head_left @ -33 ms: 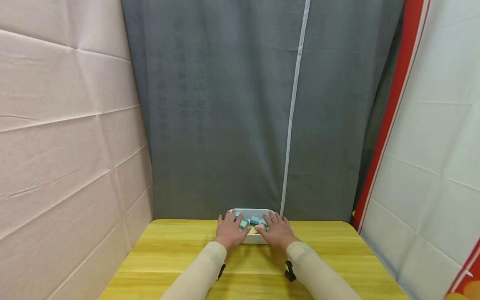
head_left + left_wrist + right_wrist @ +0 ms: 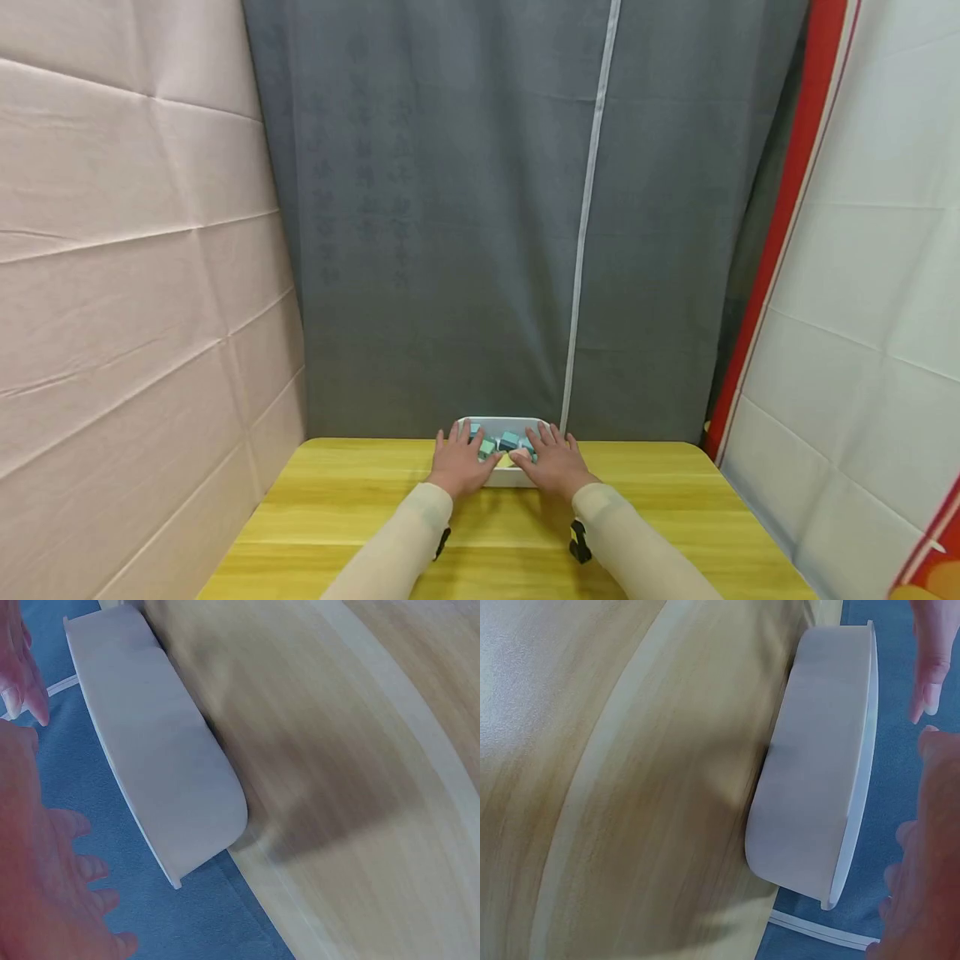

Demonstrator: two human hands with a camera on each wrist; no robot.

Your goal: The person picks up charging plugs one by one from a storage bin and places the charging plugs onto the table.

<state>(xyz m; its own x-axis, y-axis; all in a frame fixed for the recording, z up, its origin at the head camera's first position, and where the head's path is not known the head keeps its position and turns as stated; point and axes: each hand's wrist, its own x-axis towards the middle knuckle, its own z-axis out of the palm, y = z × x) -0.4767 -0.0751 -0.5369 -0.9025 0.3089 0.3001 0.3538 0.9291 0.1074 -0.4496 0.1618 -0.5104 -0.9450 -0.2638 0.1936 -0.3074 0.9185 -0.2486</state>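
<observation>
A white plastic box point(image 2: 512, 478) stands at the table's far edge, with several small blocks inside. Among them I see a blue block point(image 2: 509, 440), a green block point(image 2: 487, 448) and a pale pink piece point(image 2: 521, 454). My left hand point(image 2: 456, 467) is over the box's left side, palm down, fingers spread. Over the right side, my right hand point(image 2: 557, 467) mirrors it. Both wrist views show a gap between the hands and the box's outer wall point(image 2: 154, 742), and neither hand holds anything. The hands partly hide the box's ends and some blocks.
The yellow wood-grain table point(image 2: 360, 508) extends on both sides of the box and toward me. Behind it hangs a grey curtain point(image 2: 435, 250) with a white seam. A pale cloth point(image 2: 150, 292) closes the left side, and a white cloth with red trim point(image 2: 847, 333) the right.
</observation>
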